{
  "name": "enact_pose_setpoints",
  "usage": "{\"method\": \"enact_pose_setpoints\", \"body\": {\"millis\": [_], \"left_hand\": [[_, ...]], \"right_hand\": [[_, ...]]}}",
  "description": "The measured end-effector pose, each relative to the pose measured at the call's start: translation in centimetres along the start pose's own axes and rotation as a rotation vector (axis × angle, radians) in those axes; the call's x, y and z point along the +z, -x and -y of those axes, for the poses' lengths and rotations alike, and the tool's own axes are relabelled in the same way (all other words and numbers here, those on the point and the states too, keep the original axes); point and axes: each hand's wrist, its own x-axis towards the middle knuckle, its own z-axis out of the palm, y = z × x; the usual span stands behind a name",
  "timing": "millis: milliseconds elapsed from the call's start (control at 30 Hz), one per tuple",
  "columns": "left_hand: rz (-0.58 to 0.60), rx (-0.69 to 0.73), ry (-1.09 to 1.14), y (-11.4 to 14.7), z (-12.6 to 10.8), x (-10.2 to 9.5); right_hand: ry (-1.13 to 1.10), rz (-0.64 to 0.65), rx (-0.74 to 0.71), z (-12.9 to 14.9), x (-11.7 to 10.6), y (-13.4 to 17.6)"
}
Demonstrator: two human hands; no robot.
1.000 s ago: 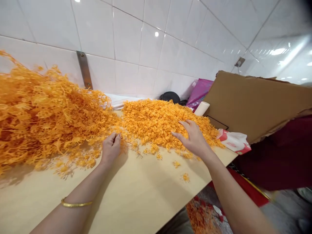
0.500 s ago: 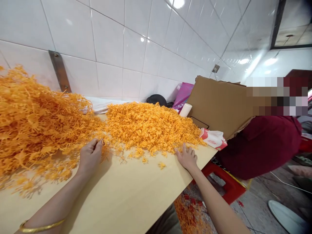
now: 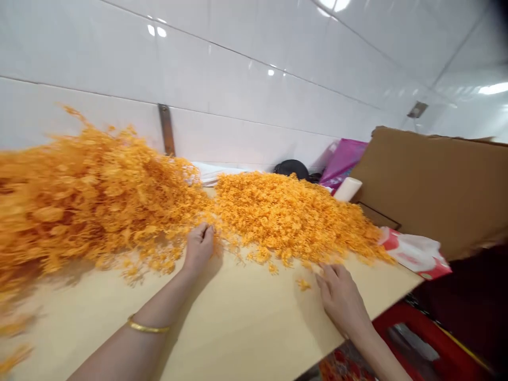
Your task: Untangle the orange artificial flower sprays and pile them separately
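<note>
At the far left we see two blurry orange bits (image 3: 16, 338) low down on one tan table (image 3: 238, 333). Just above them is the first of two orange heaps: the big, tall heap (image 3: 95, 196), all tangled, with too many bits for us to count. One metal strip (image 3: 166, 132) is on the white wall (image 3: 246, 63) behind it.

Next is our left hand (image 3: 199, 247), in front of the gap between the heaps. Its fingers are curled in, with the thumb pressed against them — we cannot tell if they pinch anything. One gold bangle (image 3: 146, 327) goes around that arm. One white cloth (image 3: 218, 172) lies at the back.

Then comes the second heap (image 3: 293, 211), lower and wider, again too many bits to count. One round black thing (image 3: 291, 168) is behind it. One small orange piece (image 3: 304, 284) lies alone in front, just beside our right hand (image 3: 343, 296). That hand is at the heap's front edge, fingers bent — too blurry for us to tell what they pinch.

Farther right we count one purple bag (image 3: 343, 161), one white roll (image 3: 348, 189), one red-and-white packet (image 3: 415, 251), one big brown cardboard (image 3: 432, 185), and one red stool (image 3: 456, 349) below the table.
</note>
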Motion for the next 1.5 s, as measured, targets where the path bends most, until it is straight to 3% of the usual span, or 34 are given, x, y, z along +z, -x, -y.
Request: {"method": "enact_pose_setpoints", "body": {"millis": [100, 200, 300, 433, 500, 600, 700, 867, 967, 1033, 1133, 1200, 1267, 1333, 1367, 1433, 1500], "left_hand": [[-0.006, 0.011, 0.0, 0.0, 0.2, 0.2], [-0.005, -0.003, 0.011, -0.1, 0.5, 0.3], [-0.003, -0.015, 0.017, -0.2, 0.5, 0.3], [0.02, -0.012, 0.001, -0.1, 0.4, 0.2], [0.032, -0.019, 0.001, 0.0, 0.3, 0.2], [0.037, -0.01, -0.02, 0.2, 0.4, 0.2], [0.043, 0.029, -0.076, 0.3, 0.5, 0.3], [0.086, 0.069, -0.18, 0.3, 0.7, 0.4], [0.143, 0.103, -0.259, 0.4, 0.7, 0.3], [0.173, 0.137, -0.289, 0.3, 0.8, 0.1], [0.032, 0.048, -0.252, -0.4, 0.9, -0.7], [-0.104, 0.001, -0.229, -0.8, 0.9, -1.2], [-0.114, 0.067, -0.255, -0.8, 0.7, -1.4], [-0.046, 0.152, -0.282, -0.3, 0.2, -1.1], [-0.015, 0.178, -0.283, -0.1, 0.0, -0.9], [0.008, 0.192, -0.265, 0.4, -0.2, -0.5], [0.002, 0.186, -0.234, 0.6, -0.3, -0.3]], "right_hand": [[-0.131, 0.096, -0.194, 2.3, 1.0, 0.0], [-0.025, 0.082, -0.278, 4.1, 2.0, -1.8], [0.134, 0.066, -0.269, 5.4, 1.7, -3.6], [0.151, -0.02, -0.219, 7.7, -1.0, -5.3], [-0.032, -0.06, -0.235, 9.5, -2.4, -6.1], [-0.499, 0.05, -0.254, 12.7, -3.1, -7.6], [-0.843, 0.204, -0.268, 15.7, -1.9, -8.9], [-0.996, 0.256, -0.313, 18.8, 1.2, -10.3], [-0.864, 0.165, -0.33, 19.2, 1.3, -9.7], [-0.753, 0.115, -0.363, 19.0, -0.1, -8.3], [-0.716, 0.118, -0.468, 17.8, -4.3, -5.7], [-0.729, -0.012, -0.496, 16.5, -7.3, -5.0], [-0.717, -0.221, -0.422, 14.9, -9.1, -5.7], [-0.539, -0.367, -0.314, 13.1, -9.3, -7.7], [-0.436, -0.381, -0.301, 12.3, -8.9, -8.8], [-0.255, -0.369, -0.245, 11.3, -7.4, -10.5], [-0.225, -0.317, -0.255, 11.5, -5.5, -11.1]]}}
